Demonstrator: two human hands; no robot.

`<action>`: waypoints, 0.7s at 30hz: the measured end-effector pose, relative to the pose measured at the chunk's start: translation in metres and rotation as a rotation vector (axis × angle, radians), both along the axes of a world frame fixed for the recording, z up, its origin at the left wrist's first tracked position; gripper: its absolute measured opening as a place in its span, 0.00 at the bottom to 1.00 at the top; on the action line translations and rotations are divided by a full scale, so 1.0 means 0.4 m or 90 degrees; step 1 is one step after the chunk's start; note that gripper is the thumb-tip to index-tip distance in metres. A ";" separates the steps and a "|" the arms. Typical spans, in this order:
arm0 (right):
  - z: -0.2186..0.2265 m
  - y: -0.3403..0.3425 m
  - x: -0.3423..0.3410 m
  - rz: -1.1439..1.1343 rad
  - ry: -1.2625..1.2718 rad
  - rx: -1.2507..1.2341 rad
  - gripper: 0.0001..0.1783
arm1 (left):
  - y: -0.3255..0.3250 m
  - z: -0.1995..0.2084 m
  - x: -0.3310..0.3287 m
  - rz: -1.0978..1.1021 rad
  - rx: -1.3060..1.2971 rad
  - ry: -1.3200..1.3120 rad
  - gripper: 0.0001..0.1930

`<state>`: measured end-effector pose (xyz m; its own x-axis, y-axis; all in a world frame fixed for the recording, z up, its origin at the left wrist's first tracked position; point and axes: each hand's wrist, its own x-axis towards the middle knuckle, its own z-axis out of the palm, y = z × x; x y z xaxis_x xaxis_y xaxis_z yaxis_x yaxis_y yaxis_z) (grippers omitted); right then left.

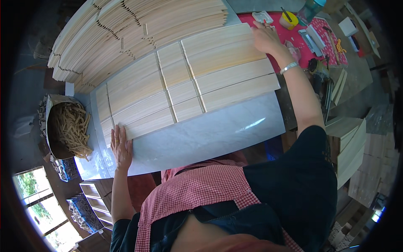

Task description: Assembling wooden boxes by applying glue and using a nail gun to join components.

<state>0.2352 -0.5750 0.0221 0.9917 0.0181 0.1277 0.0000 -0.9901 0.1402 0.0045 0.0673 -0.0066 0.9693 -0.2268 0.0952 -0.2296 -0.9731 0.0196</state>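
Note:
Several pale wooden boards (pixel 142 94) lie side by side on a grey marbled tabletop (pixel 210 134), crossed by narrow grooves. My left hand (pixel 121 147) rests at their near left corner, fingers stretched out flat against the wood. Over at the far right corner, my right hand (pixel 266 41) reaches across the board ends with fingers extended. Its fingertips come close to a small white dish (pixel 262 17) on a pink cloth (pixel 275 63); I cannot make out anything held in them.
Tall stacks of thin wooden slats (pixel 105 38) stand behind the boards. A box of wood strips (pixel 71 126) sits at the left. On the cloth are a yellow cup (pixel 289 21), a teal bottle (pixel 310 11) and a stapler-like tool (pixel 310 43). More panels (pixel 350 147) lean at right.

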 end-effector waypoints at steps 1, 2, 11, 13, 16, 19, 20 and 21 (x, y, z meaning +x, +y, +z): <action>-0.009 -0.018 -0.025 0.025 -0.071 0.013 0.17 | 0.000 0.000 -0.001 0.001 -0.003 -0.002 0.30; -0.014 -0.038 -0.051 0.051 -0.141 0.026 0.18 | 0.000 0.000 -0.001 0.002 -0.006 -0.003 0.30; -0.036 -0.195 -0.256 -0.244 -0.012 -0.025 0.15 | 0.011 0.002 -0.012 -0.002 0.014 -0.030 0.29; -0.051 -0.187 -0.268 -0.230 0.020 -0.037 0.15 | 0.006 0.000 0.001 -0.030 0.030 -0.044 0.29; -0.008 -0.179 -0.254 -0.284 -0.061 0.051 0.16 | -0.007 0.002 0.021 -0.034 0.061 -0.057 0.29; -0.017 -0.086 -0.300 -0.069 -0.312 -0.012 0.22 | 0.008 -0.008 -0.003 -0.025 0.079 -0.071 0.30; -0.022 -0.017 -0.330 -0.068 -0.308 -0.015 0.22 | 0.014 -0.013 -0.003 -0.023 0.086 -0.074 0.30; -0.034 0.069 -0.366 0.057 -0.282 0.079 0.26 | 0.019 -0.016 -0.007 -0.021 0.093 -0.078 0.31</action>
